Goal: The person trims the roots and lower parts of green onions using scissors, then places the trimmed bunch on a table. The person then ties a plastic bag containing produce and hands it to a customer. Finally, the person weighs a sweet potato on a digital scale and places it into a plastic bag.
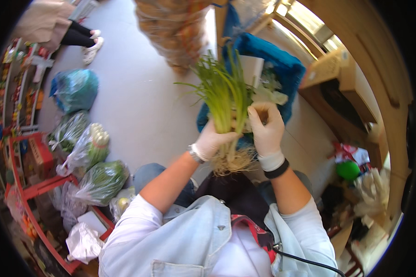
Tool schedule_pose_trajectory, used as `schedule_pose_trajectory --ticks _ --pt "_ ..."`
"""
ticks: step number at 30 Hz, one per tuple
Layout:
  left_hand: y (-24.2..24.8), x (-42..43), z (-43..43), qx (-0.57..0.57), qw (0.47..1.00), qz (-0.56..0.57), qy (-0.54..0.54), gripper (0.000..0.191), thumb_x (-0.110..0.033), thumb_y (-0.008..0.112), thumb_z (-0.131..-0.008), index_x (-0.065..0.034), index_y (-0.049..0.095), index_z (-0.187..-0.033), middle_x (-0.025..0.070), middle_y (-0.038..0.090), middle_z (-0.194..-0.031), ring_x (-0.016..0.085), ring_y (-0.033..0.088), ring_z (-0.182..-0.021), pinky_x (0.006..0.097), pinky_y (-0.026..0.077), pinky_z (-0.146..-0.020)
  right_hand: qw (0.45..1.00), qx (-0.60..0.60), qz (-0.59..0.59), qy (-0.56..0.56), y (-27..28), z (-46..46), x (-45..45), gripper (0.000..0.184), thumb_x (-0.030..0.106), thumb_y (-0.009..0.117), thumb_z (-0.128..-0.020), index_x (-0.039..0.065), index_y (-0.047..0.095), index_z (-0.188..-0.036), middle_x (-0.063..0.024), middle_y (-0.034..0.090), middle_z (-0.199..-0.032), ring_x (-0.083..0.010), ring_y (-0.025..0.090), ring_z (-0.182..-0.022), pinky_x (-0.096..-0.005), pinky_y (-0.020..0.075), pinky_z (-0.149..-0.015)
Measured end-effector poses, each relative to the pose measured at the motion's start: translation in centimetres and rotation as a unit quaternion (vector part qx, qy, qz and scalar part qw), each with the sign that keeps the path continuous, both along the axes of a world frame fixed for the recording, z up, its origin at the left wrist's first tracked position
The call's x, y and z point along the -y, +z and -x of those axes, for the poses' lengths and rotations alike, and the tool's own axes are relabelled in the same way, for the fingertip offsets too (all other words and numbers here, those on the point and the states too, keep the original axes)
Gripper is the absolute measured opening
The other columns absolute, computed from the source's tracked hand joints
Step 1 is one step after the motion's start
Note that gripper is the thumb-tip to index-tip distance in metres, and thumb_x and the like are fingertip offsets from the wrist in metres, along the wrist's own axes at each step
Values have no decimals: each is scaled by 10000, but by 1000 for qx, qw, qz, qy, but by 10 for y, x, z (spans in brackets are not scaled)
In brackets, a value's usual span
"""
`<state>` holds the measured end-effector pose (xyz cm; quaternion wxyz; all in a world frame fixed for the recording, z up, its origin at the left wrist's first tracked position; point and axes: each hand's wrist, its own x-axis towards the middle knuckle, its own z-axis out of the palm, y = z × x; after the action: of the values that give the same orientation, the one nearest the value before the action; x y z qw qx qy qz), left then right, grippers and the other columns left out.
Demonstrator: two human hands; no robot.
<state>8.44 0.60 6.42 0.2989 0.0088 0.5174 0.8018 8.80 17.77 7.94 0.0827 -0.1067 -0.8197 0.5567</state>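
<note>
My left hand point(209, 140), in a white glove, grips a bunch of green onions point(223, 104) around the pale stems. The leaves point away from me. Their tangled roots point(234, 161) hang toward my lap. Close to the right side of the bunch is my right hand point(268, 130), gloved too, its fingers curled in toward the thumb. Whether anything is pinched between those fingertips cannot be made out. Beyond the hands stands a blue crate or basket point(296, 74), partly hidden by the onions, with a white box point(251, 69) and leafy scraps point(272, 91) inside.
Bagged greens point(104, 180), a bag of pale-stemmed vegetables point(97, 142) and a blue-green bag point(77, 90) line the left, near a red rack point(38, 190). A filled mesh sack point(176, 34) stands ahead. Cardboard boxes point(332, 74) are at right. A person's legs point(78, 36) show upper left.
</note>
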Motion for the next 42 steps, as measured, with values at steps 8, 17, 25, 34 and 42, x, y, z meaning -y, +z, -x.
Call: schedule_pose_trajectory --ticks 8,17,25,34,42 --pt "-2 -11 -18 -141 976 154 57 408 -243 735 -846 -38 592 -1168 131 697 -1058 222 664 -982 371 525 -875 996 70 14 50 -8 12 -1 227 154 736 -919 -52 689 -1003 -54 694 -909 -114 597 -805 -257 489 -753" --pt "-36 -9 -11 -117 987 87 63 611 -17 649 -730 -24 481 -1317 146 626 -1189 254 590 -1128 346 472 -986 989 63 17 131 -47 10 -10 247 216 594 -1031 -29 598 -1065 -59 615 -982 -132 563 -871 -267 471 -805" --pt "-39 3 -3 218 918 -306 131 275 -60 605 -766 22 654 -1023 122 677 -981 258 645 -888 348 521 -795 977 -19 -68 201 -31 -10 5 159 142 489 -1063 -7 537 -1087 -84 570 -1027 -179 543 -918 -302 455 -871" --pt "-32 20 9 193 948 -177 181 226 -58 710 -866 -59 676 -1090 36 693 -979 163 649 -853 334 545 -729 963 -28 -32 266 1 -29 41 155 156 596 -976 19 593 -1049 -111 626 -1011 -224 602 -942 -350 493 -900" --pt "-33 41 24 152 960 -140 190 366 -130 720 -924 -39 560 -1240 109 661 -1076 217 680 -919 379 593 -837 719 352 503 325 33 -17 21 191 209 622 -1009 47 523 -992 -39 549 -782 -126 552 -638 -239 420 -550"
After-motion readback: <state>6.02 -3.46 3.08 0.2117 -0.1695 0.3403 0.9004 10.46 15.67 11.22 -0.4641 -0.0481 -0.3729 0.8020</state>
